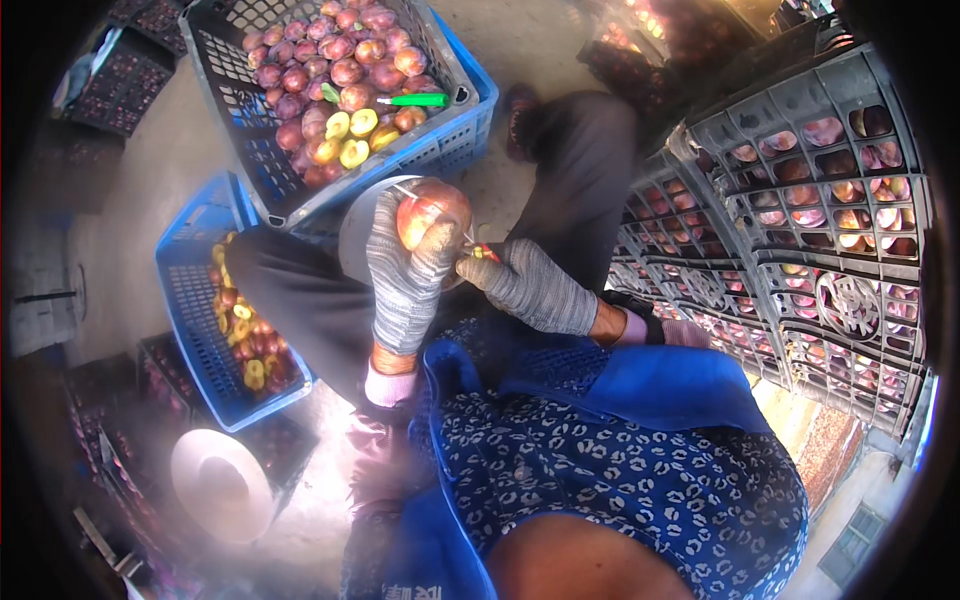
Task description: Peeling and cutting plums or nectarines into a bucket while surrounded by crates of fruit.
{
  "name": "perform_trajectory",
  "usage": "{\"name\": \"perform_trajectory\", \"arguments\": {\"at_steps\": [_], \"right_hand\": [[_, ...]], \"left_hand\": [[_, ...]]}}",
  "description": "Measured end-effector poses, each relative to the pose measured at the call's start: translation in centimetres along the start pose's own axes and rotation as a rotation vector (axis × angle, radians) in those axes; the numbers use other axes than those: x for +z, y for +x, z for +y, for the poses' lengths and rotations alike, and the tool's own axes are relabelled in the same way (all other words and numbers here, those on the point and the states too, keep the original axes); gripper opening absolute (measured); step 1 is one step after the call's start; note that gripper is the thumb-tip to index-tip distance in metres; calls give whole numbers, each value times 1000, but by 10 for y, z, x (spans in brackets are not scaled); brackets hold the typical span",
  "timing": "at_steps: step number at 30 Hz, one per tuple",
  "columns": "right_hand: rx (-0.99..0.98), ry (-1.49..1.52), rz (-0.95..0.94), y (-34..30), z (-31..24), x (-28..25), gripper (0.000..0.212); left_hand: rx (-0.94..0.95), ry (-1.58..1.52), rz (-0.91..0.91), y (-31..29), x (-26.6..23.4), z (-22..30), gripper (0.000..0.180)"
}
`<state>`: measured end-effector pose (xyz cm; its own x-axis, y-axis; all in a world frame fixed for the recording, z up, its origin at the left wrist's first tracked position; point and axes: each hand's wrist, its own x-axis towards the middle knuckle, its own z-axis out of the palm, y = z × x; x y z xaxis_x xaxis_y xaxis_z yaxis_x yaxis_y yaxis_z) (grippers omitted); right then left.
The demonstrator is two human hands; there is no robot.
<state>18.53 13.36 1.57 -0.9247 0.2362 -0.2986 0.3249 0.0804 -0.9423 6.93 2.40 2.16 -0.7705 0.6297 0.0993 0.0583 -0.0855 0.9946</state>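
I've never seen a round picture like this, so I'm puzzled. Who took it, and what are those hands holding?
There's no robot here! A camera worn on someone's head looks down, and its very wide lens bends straight edges. The left hand holds a reddish, plum-like fruit. The right hand pinches a small tool, mostly hidden by fingers. Both wear grey gloves. Ahead, a black crate holds more fruit, some yellow halves and a green-handled tool on top.

I hold my gloved left hand (405, 278) toward the far side, fingers curled, wrist (393, 361) bare; my gloved right hand (540, 288) angles left just beside it, fingers bent.
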Motion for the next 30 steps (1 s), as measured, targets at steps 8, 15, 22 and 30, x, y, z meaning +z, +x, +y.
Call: {"name": "perform_trajectory", "arguments": {"at_steps": [8, 15, 22, 30], "right_hand": [[-26, 22, 32, -5, -8, 14, 38], [-69, 46, 114, -9, 0, 21, 35], [-153, -46, -158, 0, 16, 2, 31], [-270, -203, 141, -1, -3, 28, 37]], "left_hand": [[-148, -318, 6, -5, 4, 1, 64], [-70, -188, 40, -8, 1, 2, 53], [-111, 329, -118, 0, -11, 3, 45], [-206, -398, -46, -9, -4, 3, 62]]}}
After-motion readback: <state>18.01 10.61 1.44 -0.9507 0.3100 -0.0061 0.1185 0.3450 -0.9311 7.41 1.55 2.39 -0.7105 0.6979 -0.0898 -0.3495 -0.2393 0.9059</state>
